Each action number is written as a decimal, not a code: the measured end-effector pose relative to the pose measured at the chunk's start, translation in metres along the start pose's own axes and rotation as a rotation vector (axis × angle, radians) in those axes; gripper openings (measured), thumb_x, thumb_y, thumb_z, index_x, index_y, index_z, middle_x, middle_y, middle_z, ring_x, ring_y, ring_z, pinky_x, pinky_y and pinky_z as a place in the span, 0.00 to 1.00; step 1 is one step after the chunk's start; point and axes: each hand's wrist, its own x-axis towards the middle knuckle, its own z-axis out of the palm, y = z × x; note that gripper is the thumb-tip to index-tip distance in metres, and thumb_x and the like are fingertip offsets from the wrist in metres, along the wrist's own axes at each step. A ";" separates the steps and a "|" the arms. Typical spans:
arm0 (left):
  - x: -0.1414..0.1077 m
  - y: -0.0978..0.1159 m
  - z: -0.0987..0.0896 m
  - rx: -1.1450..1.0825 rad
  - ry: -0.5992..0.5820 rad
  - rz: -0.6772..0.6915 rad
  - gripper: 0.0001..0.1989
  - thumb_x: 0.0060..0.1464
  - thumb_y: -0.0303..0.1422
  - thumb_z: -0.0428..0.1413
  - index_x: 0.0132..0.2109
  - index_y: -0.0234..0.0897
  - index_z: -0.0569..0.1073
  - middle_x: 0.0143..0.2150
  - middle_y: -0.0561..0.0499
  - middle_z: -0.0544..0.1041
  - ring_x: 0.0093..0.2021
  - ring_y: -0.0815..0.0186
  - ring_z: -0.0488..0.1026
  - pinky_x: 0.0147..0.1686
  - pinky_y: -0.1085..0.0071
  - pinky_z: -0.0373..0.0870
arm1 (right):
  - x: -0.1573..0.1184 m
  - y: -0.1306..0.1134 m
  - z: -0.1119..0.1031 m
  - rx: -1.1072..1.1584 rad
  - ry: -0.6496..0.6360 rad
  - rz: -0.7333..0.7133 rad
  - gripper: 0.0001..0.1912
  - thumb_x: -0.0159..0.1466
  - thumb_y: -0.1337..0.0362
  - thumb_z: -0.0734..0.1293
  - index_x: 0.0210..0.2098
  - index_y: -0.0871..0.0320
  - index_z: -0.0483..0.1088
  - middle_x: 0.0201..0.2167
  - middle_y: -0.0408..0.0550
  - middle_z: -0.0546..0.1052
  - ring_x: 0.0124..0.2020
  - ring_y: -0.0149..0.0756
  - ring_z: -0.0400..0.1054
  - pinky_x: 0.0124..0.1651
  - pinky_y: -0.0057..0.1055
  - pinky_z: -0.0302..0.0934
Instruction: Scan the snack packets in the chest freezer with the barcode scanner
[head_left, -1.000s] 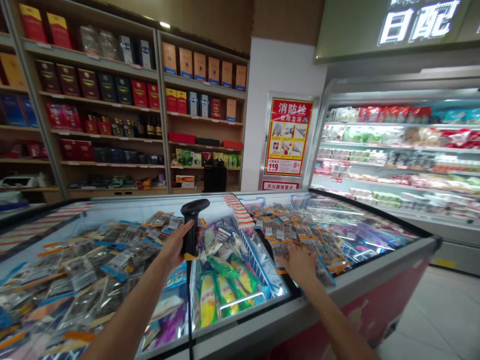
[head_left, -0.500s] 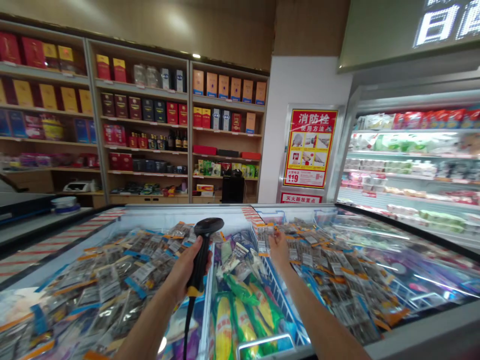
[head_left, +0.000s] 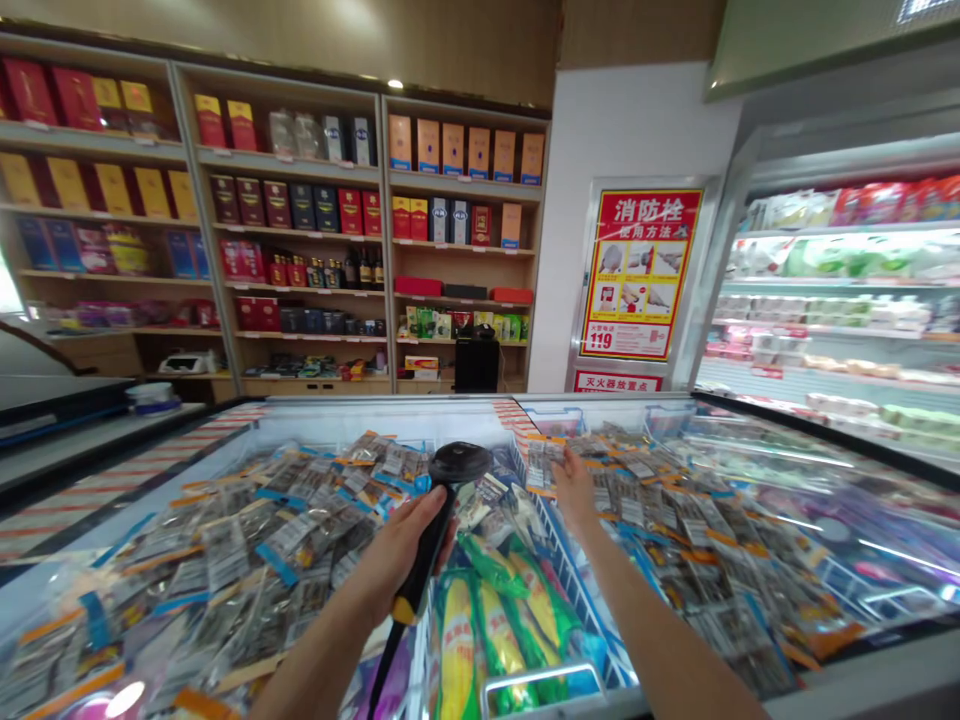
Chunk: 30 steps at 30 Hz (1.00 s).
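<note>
My left hand [head_left: 401, 545] is wrapped round the handle of a black barcode scanner [head_left: 457, 463] with a yellow band and a hanging cable. Its head points toward the right hand. Between the fingertips of my right hand [head_left: 576, 490], a small clear packet [head_left: 541, 464] with orange edges and a printed label is held upright above the freezer divider. Similar packets lie heaped on the left [head_left: 292, 540] and on the right [head_left: 697, 510]. Corn in green and yellow bags [head_left: 495, 620] lies in the middle, below both hands.
An open chest freezer spans the front, with a white wire basket [head_left: 574, 570] inside and a sliding glass lid [head_left: 825, 480] at right. Shelves of boxes [head_left: 300, 232] stand behind. A red poster [head_left: 641, 275] hangs on the wall, and a lit refrigerated display [head_left: 847, 290] stands at right.
My left hand and the scanner have moved right, closer to the packet. The packet is still held by my right hand. The head view has shifted slightly.
</note>
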 end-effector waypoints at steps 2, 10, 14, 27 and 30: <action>-0.002 0.001 0.000 -0.022 -0.029 -0.039 0.17 0.42 0.45 0.54 0.26 0.34 0.68 0.18 0.51 0.69 0.15 0.72 0.64 0.13 0.78 0.58 | -0.002 0.000 0.001 0.025 -0.023 0.002 0.23 0.50 0.63 0.60 0.46 0.60 0.60 0.45 0.51 0.72 0.46 0.40 0.67 0.43 0.35 0.63; -0.007 0.006 0.000 -0.122 -0.150 -0.097 0.19 0.43 0.47 0.54 0.33 0.33 0.70 0.18 0.52 0.68 0.14 0.72 0.63 0.13 0.78 0.57 | -0.005 0.002 0.001 -0.008 -0.020 -0.033 0.21 0.50 0.64 0.61 0.43 0.62 0.62 0.40 0.51 0.75 0.43 0.36 0.69 0.47 0.34 0.60; -0.012 0.010 -0.002 -0.172 -0.188 -0.088 0.20 0.43 0.47 0.54 0.35 0.33 0.69 0.18 0.53 0.68 0.15 0.73 0.63 0.14 0.77 0.58 | -0.002 0.011 0.001 0.018 -0.016 -0.047 0.22 0.50 0.63 0.61 0.45 0.63 0.62 0.42 0.53 0.74 0.45 0.38 0.68 0.49 0.35 0.59; -0.013 0.014 -0.002 -0.123 -0.096 -0.067 0.18 0.44 0.44 0.55 0.34 0.32 0.68 0.20 0.52 0.69 0.16 0.74 0.64 0.15 0.78 0.60 | -0.001 0.015 0.003 0.046 -0.021 -0.104 0.19 0.50 0.64 0.61 0.42 0.60 0.65 0.40 0.50 0.75 0.43 0.40 0.69 0.47 0.38 0.60; -0.012 0.014 -0.005 -0.135 -0.092 -0.095 0.18 0.45 0.44 0.54 0.34 0.32 0.68 0.20 0.52 0.69 0.15 0.74 0.63 0.15 0.79 0.59 | -0.002 0.013 0.002 0.041 -0.012 -0.104 0.19 0.50 0.65 0.60 0.42 0.60 0.64 0.38 0.50 0.76 0.41 0.39 0.69 0.46 0.37 0.61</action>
